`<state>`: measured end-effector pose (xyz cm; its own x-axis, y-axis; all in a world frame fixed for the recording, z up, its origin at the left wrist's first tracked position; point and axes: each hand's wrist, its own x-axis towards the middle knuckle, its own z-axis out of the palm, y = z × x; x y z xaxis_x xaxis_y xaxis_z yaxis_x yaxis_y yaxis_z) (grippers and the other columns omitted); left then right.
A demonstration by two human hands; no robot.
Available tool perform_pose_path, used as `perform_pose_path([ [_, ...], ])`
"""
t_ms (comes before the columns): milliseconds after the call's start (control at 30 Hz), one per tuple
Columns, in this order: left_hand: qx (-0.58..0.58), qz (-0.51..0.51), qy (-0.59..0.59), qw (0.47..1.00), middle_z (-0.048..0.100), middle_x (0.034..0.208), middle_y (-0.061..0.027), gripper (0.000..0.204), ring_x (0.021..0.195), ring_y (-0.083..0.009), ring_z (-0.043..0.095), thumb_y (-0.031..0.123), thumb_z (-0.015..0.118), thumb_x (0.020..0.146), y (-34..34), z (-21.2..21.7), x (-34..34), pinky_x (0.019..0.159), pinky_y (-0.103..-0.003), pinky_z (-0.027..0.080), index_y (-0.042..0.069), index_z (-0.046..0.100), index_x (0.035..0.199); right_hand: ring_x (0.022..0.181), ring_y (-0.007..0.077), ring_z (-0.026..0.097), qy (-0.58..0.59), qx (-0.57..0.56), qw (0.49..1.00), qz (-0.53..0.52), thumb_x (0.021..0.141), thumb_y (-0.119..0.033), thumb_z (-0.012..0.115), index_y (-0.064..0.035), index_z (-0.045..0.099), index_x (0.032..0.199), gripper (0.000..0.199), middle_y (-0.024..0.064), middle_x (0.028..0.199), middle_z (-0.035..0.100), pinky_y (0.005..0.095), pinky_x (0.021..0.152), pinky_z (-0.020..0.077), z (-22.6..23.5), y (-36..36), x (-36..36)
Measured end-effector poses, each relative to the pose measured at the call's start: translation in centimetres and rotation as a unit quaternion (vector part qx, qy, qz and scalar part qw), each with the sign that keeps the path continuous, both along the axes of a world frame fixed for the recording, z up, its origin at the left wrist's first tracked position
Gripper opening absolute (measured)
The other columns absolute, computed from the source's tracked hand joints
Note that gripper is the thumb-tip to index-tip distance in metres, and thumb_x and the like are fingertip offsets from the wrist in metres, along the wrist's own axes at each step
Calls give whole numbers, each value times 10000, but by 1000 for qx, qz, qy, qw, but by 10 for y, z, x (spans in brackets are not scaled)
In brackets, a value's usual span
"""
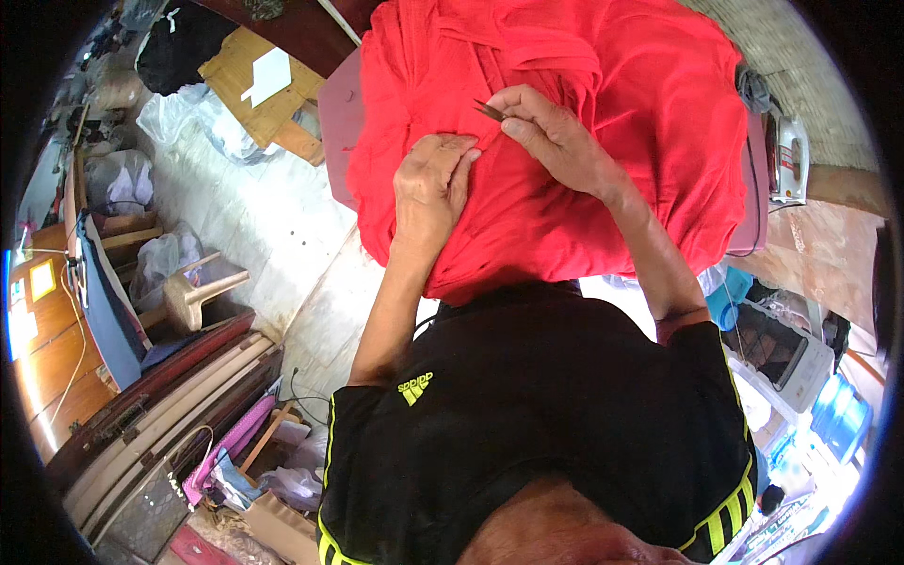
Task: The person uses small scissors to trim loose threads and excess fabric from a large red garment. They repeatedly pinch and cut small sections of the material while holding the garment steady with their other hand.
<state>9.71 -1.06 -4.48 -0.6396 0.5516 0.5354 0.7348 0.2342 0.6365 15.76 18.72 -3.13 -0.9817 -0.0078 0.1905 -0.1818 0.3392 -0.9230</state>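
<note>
A large piece of red cloth lies in folds over a dark pink board in front of me. My left hand is closed over the cloth's left middle, thumb and fingers pinching at a fold; their tips hide exactly how much they grip. Just to the right and slightly farther off, my right hand holds small dark thread snips between thumb and fingers. The pointed blades angle left, a short way above the cloth and apart from my left hand.
An iron stands upright at the board's right edge, with a cord. Stacked wooden boards and a wooden stool are at the left. Plastic bags lie on the pale floor. A blue water bottle is at lower right.
</note>
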Motion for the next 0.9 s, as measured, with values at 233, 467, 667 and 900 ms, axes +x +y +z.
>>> perform_pose_path([
  [233, -8, -8, -81, 997, 688, 829, -169, 46, 745, -315, 685, -7, 726, 836, -6, 10, -3, 659, -371, 535, -10, 714, 881, 947, 236, 666, -34, 71, 997, 25, 1010, -141, 578, -38, 575, 1199, 216, 124, 983, 671, 367, 856, 511, 26, 6, 14],
  [467, -11, -9, -76, 997, 641, 821, -164, 34, 726, -309, 650, -27, 654, 889, 1, 21, -9, 660, -360, 506, -12, 648, 918, 992, 249, 666, 15, 97, 994, 54, 976, -135, 610, -18, 595, 1238, 288, 131, 1079, 693, 360, 877, 518, 20, 13, 13],
  [667, -20, -9, -87, 996, 614, 799, -149, 48, 685, -286, 615, -40, 643, 884, 1, 21, -10, 631, -348, 482, -12, 630, 922, 1047, 285, 676, 33, 143, 987, 63, 948, -99, 620, -15, 594, 1257, 321, 155, 1133, 681, 385, 905, 531, 20, 15, 14],
  [900, 9, 0, -117, 993, 588, 751, -108, 42, 633, -190, 550, -42, 648, 880, 2, 19, -9, 584, -303, 436, -6, 639, 900, 1097, 329, 648, 45, 216, 975, 40, 956, -76, 585, -19, 587, 1264, 313, 161, 1176, 652, 405, 913, 541, 18, 11, 17],
])
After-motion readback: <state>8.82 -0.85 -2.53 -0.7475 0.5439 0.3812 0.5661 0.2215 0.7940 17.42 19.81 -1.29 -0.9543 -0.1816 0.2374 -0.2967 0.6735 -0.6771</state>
